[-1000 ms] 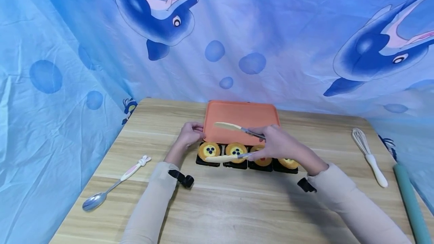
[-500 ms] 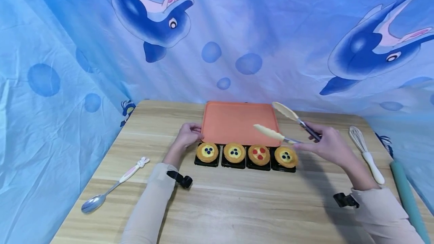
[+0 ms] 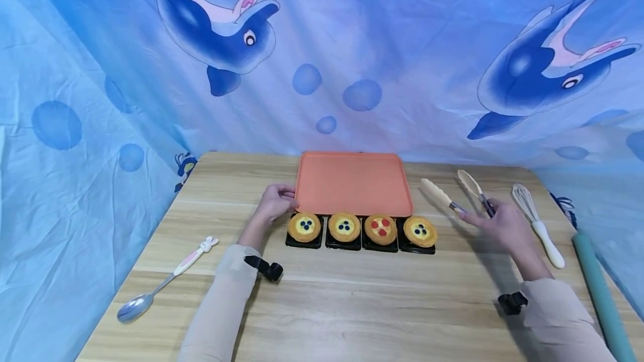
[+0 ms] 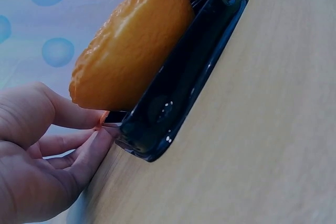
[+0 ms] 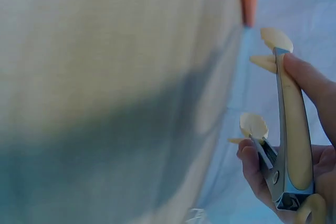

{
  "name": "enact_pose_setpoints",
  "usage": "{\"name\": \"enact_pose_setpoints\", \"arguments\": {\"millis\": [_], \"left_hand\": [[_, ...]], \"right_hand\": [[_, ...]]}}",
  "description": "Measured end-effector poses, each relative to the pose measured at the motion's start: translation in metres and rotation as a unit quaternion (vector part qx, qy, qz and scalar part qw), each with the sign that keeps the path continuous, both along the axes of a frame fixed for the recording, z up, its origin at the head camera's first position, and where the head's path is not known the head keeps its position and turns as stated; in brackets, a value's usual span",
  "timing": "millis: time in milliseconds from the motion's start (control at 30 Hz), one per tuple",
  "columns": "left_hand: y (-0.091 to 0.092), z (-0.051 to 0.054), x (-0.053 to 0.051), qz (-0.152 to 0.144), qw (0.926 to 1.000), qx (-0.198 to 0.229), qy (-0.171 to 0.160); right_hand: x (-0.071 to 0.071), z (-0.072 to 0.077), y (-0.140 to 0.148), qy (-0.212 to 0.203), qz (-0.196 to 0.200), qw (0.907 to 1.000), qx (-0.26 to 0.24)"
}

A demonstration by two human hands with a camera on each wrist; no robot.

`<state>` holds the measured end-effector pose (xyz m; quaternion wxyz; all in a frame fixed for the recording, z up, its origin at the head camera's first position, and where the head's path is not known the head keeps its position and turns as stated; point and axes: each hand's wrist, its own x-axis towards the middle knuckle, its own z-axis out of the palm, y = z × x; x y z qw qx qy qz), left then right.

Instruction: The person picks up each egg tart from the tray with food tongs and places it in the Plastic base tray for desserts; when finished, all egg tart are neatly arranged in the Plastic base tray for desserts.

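Note:
My left hand (image 3: 274, 203) pinches the near left corner of the orange tray (image 3: 354, 183) between thumb and fingers; in the left wrist view the thumb and fingertips meet at its orange edge. Along the tray's near side stand several egg tarts in black holders. A blueberry tart (image 3: 304, 227) is leftmost, another blueberry tart (image 3: 344, 227) follows, then a strawberry tart (image 3: 380, 229) and a blueberry tart (image 3: 420, 231) at the right end. To the right of the tray, my right hand (image 3: 510, 230) grips the food tongs (image 5: 296, 124), whose cream tips are spread apart around nothing.
A whisk (image 3: 548, 244) lies just right of my right hand, with a green rolling pin (image 3: 601, 295) along the table's right edge. At the left is a spoon (image 3: 136, 307) with a rabbit-topped handle. A blue dolphin curtain (image 3: 362, 43) hangs behind the wooden table (image 3: 342, 306).
My right hand has carried the tongs from over the tarts and tray to the right, and lately lower toward the table. The left hand stays at the tray's corner.

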<state>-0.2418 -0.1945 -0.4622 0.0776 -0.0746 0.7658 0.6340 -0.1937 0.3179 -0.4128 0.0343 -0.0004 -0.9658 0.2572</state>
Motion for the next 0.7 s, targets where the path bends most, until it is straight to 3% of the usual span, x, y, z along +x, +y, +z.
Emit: {"name": "enact_pose_setpoints", "arguments": {"millis": [233, 533, 700], "left_hand": [[-0.002, -0.002, -0.001, 0.001, 1.0, 0.0, -0.003], [-0.002, -0.002, 0.001, 0.0, 1.0, -0.001, -0.007], [-0.002, -0.002, 0.001, 0.001, 1.0, -0.002, -0.002]], "right_hand": [[0.001, -0.019, -0.002, -0.028, -0.012, 0.9995, 0.008], [0.012, -0.014, -0.007, -0.089, -0.012, 0.9956, 0.027], [0.018, -0.015, -0.008, -0.1, -0.018, 0.9939, 0.043]]}}
